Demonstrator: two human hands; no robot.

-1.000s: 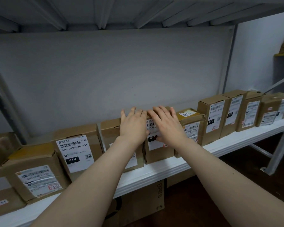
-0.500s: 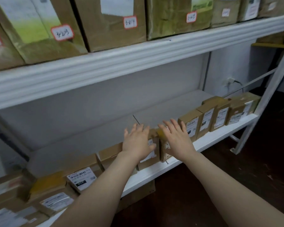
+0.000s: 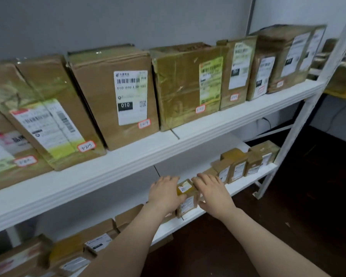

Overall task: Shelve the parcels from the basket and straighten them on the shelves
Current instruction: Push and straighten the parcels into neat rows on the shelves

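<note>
The small parcel (image 3: 188, 198) stands on the lower shelf (image 3: 241, 185), close to its front edge, and you have it bracketed between your two hands. It is a little brown cardboard box, upright and narrow. Yellowish tape runs shiny across its top, where a small white sticker carries some dark handwriting too blurred to read. A white shipping label covers most of the face turned toward you, and its print is also too soft to make out.

Your left hand (image 3: 165, 193) lies against the box's left side, fingers stretched forward and close together, the thumb resting at the front left corner. Your right hand (image 3: 215, 191) mirrors it on the right side, fingers laid out nearly straight past the top edge, thumb low and spread apart. Neither hand curls around the box; both press flat against it.

Just right of your right hand a row of similar small boxes (image 3: 238, 166) continues along the same shelf, each with a white label facing out. More boxes (image 3: 100, 234) sit on it to your left. On the upper shelf (image 3: 208, 126) stand larger taped cartons (image 3: 116, 96) with white labels and red-bordered stickers.
</note>
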